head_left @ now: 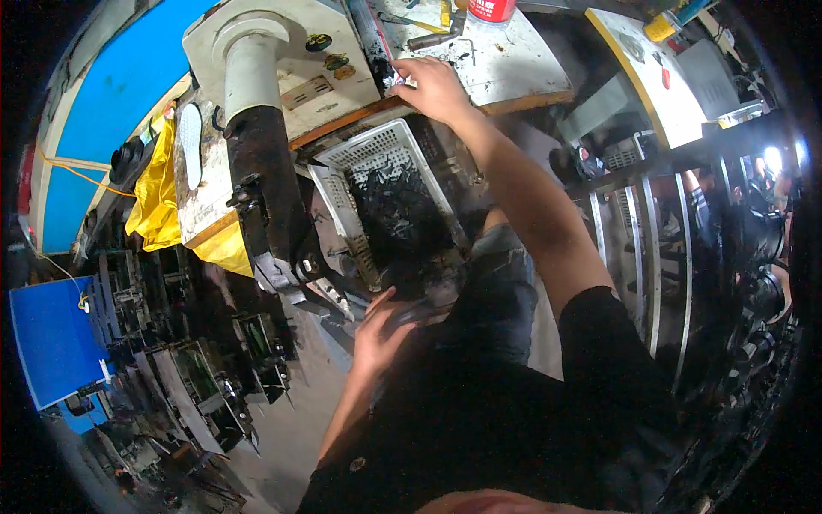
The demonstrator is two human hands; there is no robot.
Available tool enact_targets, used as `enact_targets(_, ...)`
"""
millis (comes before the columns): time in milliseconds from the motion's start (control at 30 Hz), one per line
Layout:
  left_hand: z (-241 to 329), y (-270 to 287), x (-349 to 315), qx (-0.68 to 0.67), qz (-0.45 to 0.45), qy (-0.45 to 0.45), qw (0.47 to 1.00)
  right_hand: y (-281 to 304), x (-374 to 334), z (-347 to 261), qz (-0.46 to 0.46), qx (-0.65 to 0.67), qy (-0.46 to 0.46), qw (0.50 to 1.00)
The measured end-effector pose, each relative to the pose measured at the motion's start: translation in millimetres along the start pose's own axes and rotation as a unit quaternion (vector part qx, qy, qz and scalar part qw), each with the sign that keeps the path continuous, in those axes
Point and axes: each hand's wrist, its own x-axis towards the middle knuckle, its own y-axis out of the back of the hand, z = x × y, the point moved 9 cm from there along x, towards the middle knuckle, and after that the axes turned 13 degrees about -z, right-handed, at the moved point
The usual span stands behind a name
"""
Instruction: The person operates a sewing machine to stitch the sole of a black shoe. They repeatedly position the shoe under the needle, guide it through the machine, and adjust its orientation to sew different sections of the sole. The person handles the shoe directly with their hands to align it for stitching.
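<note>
My right hand (432,88) reaches to the near edge of the white worktop. Its thumb and fingers curl round something small that I cannot make out; a thin reddish stick (384,38) runs up from the fingertips. Lower down, my left hand (382,336) is open, fingers stretched out, near my lap and beside the lower end of the machine's dark arm (270,184). It appears to hold nothing. Between the hands sits a white plastic basket (330,197) with black scraps (398,206) inside.
A red can (491,9) and a dark metal tool (431,39) stand and lie on the worktop (522,64). Left of the machine's grey column (251,73) are a white insole (190,146) and yellow plastic sheeting (157,197). A metal rack (652,248) rises at right.
</note>
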Motion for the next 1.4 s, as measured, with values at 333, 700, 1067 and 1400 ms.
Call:
enact_targets(333, -11.8, -0.9, 3.9, -0.036, 0.008, 0.019, 0.999, 14.1, 1.3, -2.9, 0.013, 0.023, -0.034, 0.999)
enact_targets(700, -13.9, -5.1, 19.1, -0.007, -0.014, -0.001, 1.000, -10.0, 41.0, 46.8, -0.125, 0.151, -0.166, 0.966)
enact_targets(1067, -6.9, -10.2, 36.3, -0.016, -0.047, -0.036, 0.998, 22.7, 5.9, -48.5, 0.019, -0.102, 0.105, 0.989)
enact_targets(1400, -15.1, -6.5, 29.4, -0.038, -0.013, -0.026, 0.999, 12.2, 13.3, -3.1, 0.055, 0.026, 0.005, 0.998)
